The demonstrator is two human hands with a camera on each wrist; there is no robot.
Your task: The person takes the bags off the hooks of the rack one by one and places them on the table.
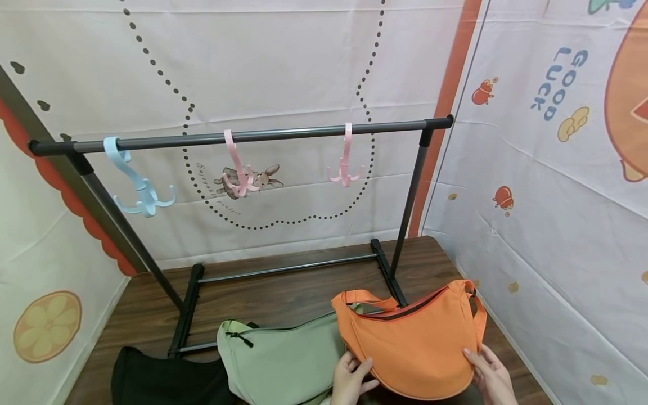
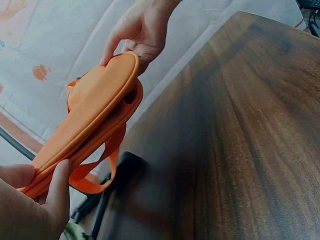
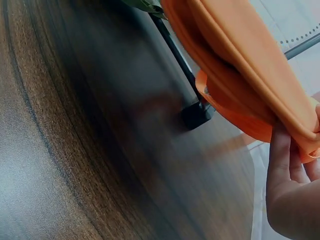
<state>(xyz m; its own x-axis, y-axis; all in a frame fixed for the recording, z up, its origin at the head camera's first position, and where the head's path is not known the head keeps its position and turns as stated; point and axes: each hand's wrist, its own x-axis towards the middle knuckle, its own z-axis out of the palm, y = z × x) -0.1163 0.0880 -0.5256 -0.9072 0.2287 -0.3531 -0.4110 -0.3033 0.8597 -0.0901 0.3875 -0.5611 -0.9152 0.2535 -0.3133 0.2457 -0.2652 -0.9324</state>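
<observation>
An orange shoulder bag (image 1: 412,343) is held up off the table between both hands, its zip side uppermost. My left hand (image 1: 352,378) pinches its lower left edge, thumb in front. At the lower right edge my right hand (image 1: 490,374) grips the bag, with the thumb on the front face and the fingers behind. In the left wrist view the orange bag (image 2: 90,110) is seen from below, its strap (image 2: 95,180) hanging in a loop. Directly left of it lies a green bag (image 1: 283,354), partly covered, and beyond that a black bag (image 1: 167,379).
A black rack stands behind the bags, its top bar (image 1: 283,134) carrying a blue hook (image 1: 144,194) and two pink hooks, one in the middle (image 1: 242,177) and one at right (image 1: 346,169). Printed cloth (image 1: 547,236) encloses the wooden table (image 1: 283,292).
</observation>
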